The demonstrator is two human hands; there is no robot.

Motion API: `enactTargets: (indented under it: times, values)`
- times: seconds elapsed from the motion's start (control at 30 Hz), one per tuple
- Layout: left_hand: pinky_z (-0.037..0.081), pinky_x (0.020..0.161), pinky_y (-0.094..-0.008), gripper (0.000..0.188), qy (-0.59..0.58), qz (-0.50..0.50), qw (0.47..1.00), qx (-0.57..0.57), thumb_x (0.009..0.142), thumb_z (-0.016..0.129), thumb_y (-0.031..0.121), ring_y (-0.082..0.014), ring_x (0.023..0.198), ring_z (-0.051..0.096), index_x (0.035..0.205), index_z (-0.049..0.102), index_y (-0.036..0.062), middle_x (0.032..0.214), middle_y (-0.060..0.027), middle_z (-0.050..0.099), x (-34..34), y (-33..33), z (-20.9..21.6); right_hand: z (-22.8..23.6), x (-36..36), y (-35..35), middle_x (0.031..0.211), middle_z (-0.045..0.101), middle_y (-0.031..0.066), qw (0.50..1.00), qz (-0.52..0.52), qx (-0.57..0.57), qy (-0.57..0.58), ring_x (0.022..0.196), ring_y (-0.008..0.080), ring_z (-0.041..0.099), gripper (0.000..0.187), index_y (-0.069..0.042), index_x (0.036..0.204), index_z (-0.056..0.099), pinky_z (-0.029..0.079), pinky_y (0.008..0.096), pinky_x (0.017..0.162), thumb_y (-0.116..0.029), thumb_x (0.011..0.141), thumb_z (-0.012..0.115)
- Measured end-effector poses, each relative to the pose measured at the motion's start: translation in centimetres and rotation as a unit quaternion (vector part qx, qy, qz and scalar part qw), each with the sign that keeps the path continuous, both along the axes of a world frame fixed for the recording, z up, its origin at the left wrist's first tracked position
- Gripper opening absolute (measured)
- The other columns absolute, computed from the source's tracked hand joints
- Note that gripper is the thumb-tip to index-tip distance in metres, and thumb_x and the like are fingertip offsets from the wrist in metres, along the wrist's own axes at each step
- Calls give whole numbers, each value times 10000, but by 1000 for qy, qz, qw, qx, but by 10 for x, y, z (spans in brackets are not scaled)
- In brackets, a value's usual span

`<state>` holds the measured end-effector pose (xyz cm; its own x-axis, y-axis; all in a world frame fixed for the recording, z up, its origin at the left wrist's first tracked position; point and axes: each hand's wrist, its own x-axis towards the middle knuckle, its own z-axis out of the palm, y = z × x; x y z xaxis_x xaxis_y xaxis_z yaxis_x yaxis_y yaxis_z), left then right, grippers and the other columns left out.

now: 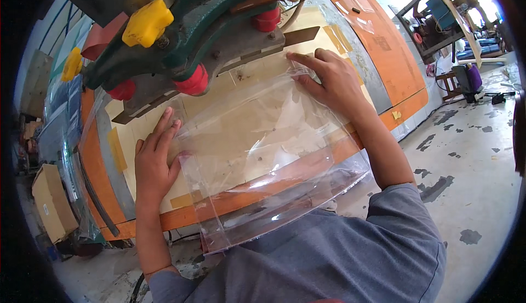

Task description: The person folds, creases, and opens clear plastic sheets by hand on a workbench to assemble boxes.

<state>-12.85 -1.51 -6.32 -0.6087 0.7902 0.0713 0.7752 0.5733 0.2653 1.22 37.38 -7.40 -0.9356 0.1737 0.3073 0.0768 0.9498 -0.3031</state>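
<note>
Head view: left hand (155,158) and right hand (332,81), grip released, press flat on the clear plastic sheet (263,149).

One head-worn fisheye view looks steeply down from just above the person's chest onto the worktable (383,56), close enough that both forearms enter from the lower edge. It faces forward across the table toward the press machine (208,23), and straight edges bow near the rim.
</note>
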Motion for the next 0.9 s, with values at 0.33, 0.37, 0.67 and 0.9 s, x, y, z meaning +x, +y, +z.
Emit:
enactTargets:
  times: [0.33, 0.37, 0.67, 0.9]
  values:
    - [416, 1073, -455, 665, -11, 6, 1000, -11, 793, 730, 156, -286, 1417, 502, 1435, 558, 126, 1651, -36, 416, -2, -2, -2, 0, -1, 0, 832, 568, 81, 1000, -4, 12, 0, 826, 280, 625, 387, -223, 1293, 723, 509, 429, 724, -363, 932, 720]
    - [416, 1073, -455, 665, -10, 6, 1000, -11, 793, 730, 156, -286, 1417, 502, 1435, 558, 126, 1651, -36, 416, -2, -2, -2, 1, -1, -1, 829, 567, 82, 1000, -4, 8, -3, 828, 281, 625, 389, -226, 1297, 721, 509, 430, 725, -362, 933, 720]
    - [446, 916, -399, 663, 47, -19, 999, 4, 794, 785, 226, -264, 1232, 626, 1418, 582, 129, 1604, -57, 482, -4, -3, -6, 1, 0, -1, 838, 578, 89, 1000, -2, 0, -2, 830, 295, 627, 394, -217, 1288, 727, 512, 436, 737, -313, 907, 736]
    - [472, 1034, -445, 582, -30, -1, 999, 15, 865, 730, 281, -324, 1366, 557, 1413, 605, 130, 1589, -77, 499, -5, -7, -3, 0, 5, 2, 863, 603, 97, 999, 40, -2, 17, 828, 310, 645, 328, -183, 1235, 738, 523, 441, 738, -223, 910, 718]
